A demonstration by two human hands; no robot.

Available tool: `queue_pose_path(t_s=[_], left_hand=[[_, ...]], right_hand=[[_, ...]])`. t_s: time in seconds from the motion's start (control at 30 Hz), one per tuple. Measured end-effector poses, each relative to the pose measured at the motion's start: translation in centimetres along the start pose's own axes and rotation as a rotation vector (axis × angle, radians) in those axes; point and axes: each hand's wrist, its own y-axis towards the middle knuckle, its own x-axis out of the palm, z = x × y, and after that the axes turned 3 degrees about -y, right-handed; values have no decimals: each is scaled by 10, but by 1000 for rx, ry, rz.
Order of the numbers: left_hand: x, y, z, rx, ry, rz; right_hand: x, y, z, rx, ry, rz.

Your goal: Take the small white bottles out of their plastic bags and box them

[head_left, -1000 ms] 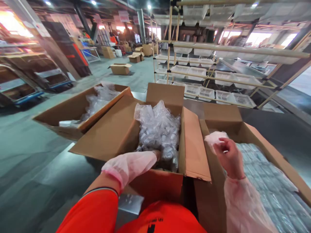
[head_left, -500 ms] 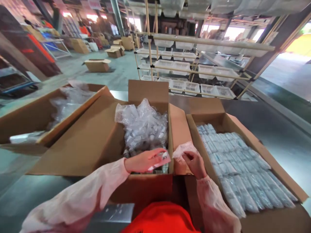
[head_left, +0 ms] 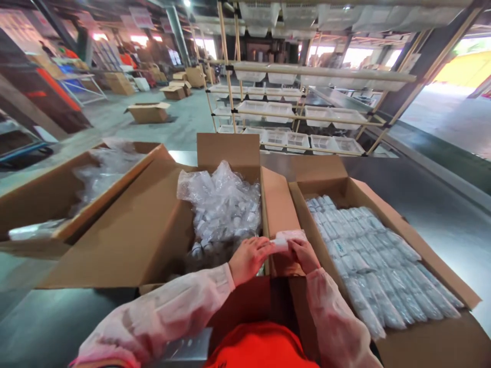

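My left hand (head_left: 251, 258) is closed around a small white cylinder-shaped item (head_left: 281, 245), whose exact kind I cannot make out. Pinched in my right hand (head_left: 305, 254) is a clear plastic bag (head_left: 293, 234). The white item and the bag meet between both hands, above the flap between two cartons; whether the item is inside the bag is unclear. Under my left hand, the middle carton (head_left: 164, 243) holds many loose white-capped pieces (head_left: 207, 245) beneath a crumpled clear plastic sheet (head_left: 220, 186). To the right, clear-bagged items (head_left: 368, 260) lie in rows inside another carton (head_left: 425, 240).
On the left is a long carton (head_left: 34, 179) with crumpled plastic film (head_left: 103, 171) in it. Behind the metal table (head_left: 406, 189) stands a pipe rack (head_left: 326, 74) with white plastic baskets (head_left: 282, 139). An open carton (head_left: 149, 113) sits on the floor.
My left hand has moved right, out from over the middle carton, bringing the white item to the bag. My right hand still grips the bag. The view has shifted slightly.
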Motion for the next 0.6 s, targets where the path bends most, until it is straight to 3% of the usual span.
queue_pose_path(t_s=[0.1, 0.17, 0.23, 0.3, 0.37, 0.4, 0.5, 0.6], left_hand=[[-2, 7, 15, -54, 75, 5], [-4, 14, 22, -73, -43, 0], [-7, 21, 26, -187, -355, -3], [-12, 26, 27, -438, -830, -29], [-19, 27, 26, -671, -1281, -35], [-22, 26, 26, -711, -1446, -21], [-34, 21, 26, -560, -1625, 23], [-46, 20, 23, -380, -1584, -114]], right_hand=[[-1, -9, -6, -77, -69, 103], [-1, -18, -14, -185, -164, 148], [-2, -28, -22, -386, -339, 166], [-4, -37, -29, -627, -505, 226], [-6, -44, -35, -794, -543, 313], [-6, -46, -38, -838, -518, 344], [-5, -54, -48, -878, -390, 344], [-3, -63, -61, -873, -278, 296]])
